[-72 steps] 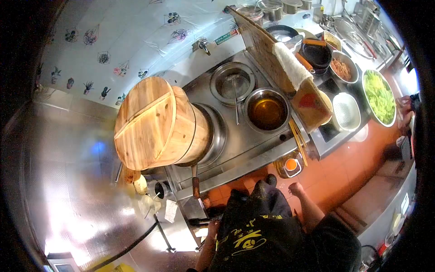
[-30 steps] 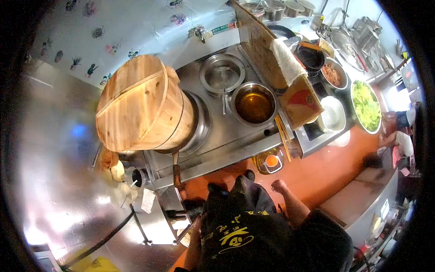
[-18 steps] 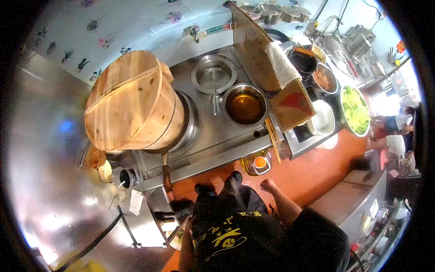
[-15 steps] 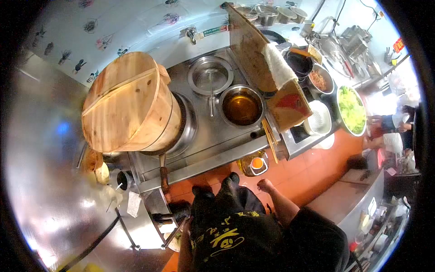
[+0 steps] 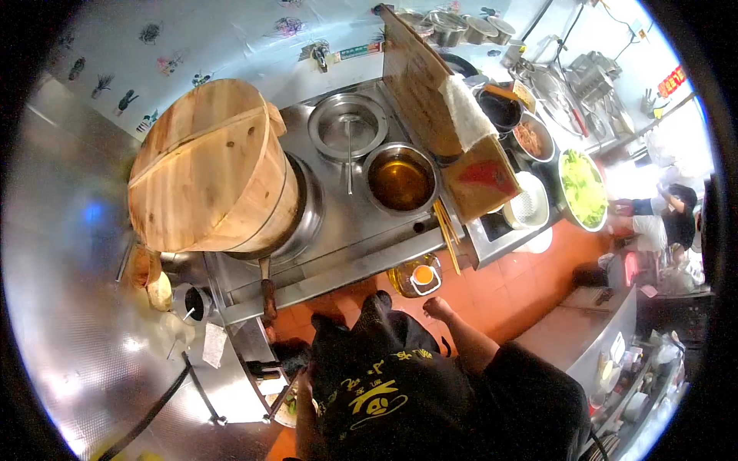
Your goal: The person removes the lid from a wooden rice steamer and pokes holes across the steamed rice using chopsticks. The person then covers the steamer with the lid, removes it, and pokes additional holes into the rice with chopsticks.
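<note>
My right hand [image 5: 437, 309] hangs over the floor in front of my apron, fingers curled in, with nothing visible in it. Just beyond it, an oil jug [image 5: 415, 278] with an orange cap stands on the floor by the counter. My left hand [image 5: 303, 382] is low beside the black apron [image 5: 377, 376], its fingers too hidden to read. Nearest to it are a dark object [image 5: 265, 370] and a plate of food [image 5: 286, 407]. A large wooden barrel steamer [image 5: 215, 173] with a lid sits on a wok at the left of the stove; the wok's handle [image 5: 267, 300] points toward me.
On the steel stove [image 5: 338, 253] are a pot with amber liquid [image 5: 400, 178], a round basin holding a ladle [image 5: 348, 127], and long chopsticks [image 5: 447, 230]. A cardboard partition [image 5: 419, 84] stands beside them. Farther right is a bowl of lettuce [image 5: 583, 190]. Another person [image 5: 676, 211] is at far right.
The view has shifted slightly, so the stove and its things sit a little farther left. The other person at far right shows more. My hands stay in much the same pose.
</note>
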`<state>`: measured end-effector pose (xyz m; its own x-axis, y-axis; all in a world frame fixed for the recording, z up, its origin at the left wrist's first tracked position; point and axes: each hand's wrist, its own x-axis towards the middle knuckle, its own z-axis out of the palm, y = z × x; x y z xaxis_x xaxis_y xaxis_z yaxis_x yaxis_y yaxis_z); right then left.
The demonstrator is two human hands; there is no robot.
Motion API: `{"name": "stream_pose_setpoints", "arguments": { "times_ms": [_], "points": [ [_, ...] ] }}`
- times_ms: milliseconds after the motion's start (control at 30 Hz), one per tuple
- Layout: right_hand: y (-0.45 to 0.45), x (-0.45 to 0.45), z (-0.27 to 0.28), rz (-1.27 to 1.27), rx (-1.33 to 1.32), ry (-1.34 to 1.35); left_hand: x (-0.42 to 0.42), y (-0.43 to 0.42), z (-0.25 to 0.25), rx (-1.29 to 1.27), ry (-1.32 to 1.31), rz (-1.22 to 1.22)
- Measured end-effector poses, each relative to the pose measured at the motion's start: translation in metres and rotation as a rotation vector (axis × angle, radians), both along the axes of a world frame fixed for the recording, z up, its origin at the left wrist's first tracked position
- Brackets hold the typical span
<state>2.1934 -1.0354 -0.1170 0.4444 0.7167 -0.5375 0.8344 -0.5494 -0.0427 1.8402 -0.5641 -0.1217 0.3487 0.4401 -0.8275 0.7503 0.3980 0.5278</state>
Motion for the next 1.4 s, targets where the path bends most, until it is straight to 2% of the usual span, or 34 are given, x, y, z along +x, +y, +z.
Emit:
{"name": "stream_pose_setpoints", "arguments": {
  "times_ms": [33, 133, 167, 233, 267, 367, 467, 600, 633, 733, 867, 933, 1067, 1167, 1233, 1267, 1400],
  "points": [
    [-0.006, 0.001, -0.001, 0.098, 0.116, -0.055, 0.002, 0.001, 0.001, 0.006, 0.008, -0.006],
    [-0.004, -0.001, -0.001, 0.156, -0.029, -0.208, -0.002, 0.002, 0.002, 0.019, 0.018, -0.014],
    [-0.004, 0.006, -0.003, 0.229, -0.011, -0.086, -0.003, 0.002, 0.003, 0.024, 0.020, -0.016],
    [-0.028, -0.006, -0.076, -0.341, 0.232, 0.433, -0.002, 0.001, 0.006, 0.029, 0.021, -0.023],
    [-0.013, 0.001, -0.049, 0.237, -0.174, -0.065, -0.001, 0.001, 0.005, 0.028, 0.017, -0.027],
    [0.002, 0.010, -0.007, 0.128, -0.162, 0.017, 0.006, 0.002, 0.005, 0.034, 0.009, -0.048],
    [-0.009, 0.010, -0.013, 0.291, -0.026, -0.181, 0.008, 0.003, 0.004, 0.067, -0.007, -0.061],
    [-0.013, 0.013, -0.029, -1.489, 0.393, 1.133, 0.020, -0.002, 0.015, 0.097, -0.024, -0.084],
    [-0.032, 0.004, -0.057, -1.316, 0.789, 1.363, 0.021, -0.004, 0.019, 0.101, -0.025, -0.091],
    [-0.021, 0.000, -0.052, -1.102, 0.740, 1.063, 0.025, -0.008, 0.025, 0.109, -0.025, -0.104],
    [-0.011, -0.006, -0.050, -1.103, 0.689, 0.906, 0.030, -0.007, 0.035, 0.120, -0.027, -0.156],
    [-0.042, -0.028, -0.144, -0.148, 0.280, 0.031, 0.039, -0.004, 0.044, 0.102, -0.047, -0.218],
    [-0.001, -0.042, 0.011, -0.880, 0.210, 0.465, 0.106, 0.010, 0.056, 0.044, -0.069, -0.458],
    [0.006, -0.048, 0.106, -1.362, 0.347, 0.572, 0.179, 0.007, 0.084, 0.016, -0.041, -0.717],
    [-0.006, -0.087, 0.118, -1.586, 0.614, 0.402, 0.229, -0.009, 0.106, 0.002, -0.020, -0.914],
    [-0.013, -0.104, 0.102, -1.697, 0.569, 0.439, 0.251, -0.022, 0.118, 0.000, -0.010, -1.018],
    [-0.026, -0.180, 0.096, -2.068, 0.583, 0.456, 0.311, -0.066, 0.143, -0.006, -0.003, -1.340]
  ]
}}
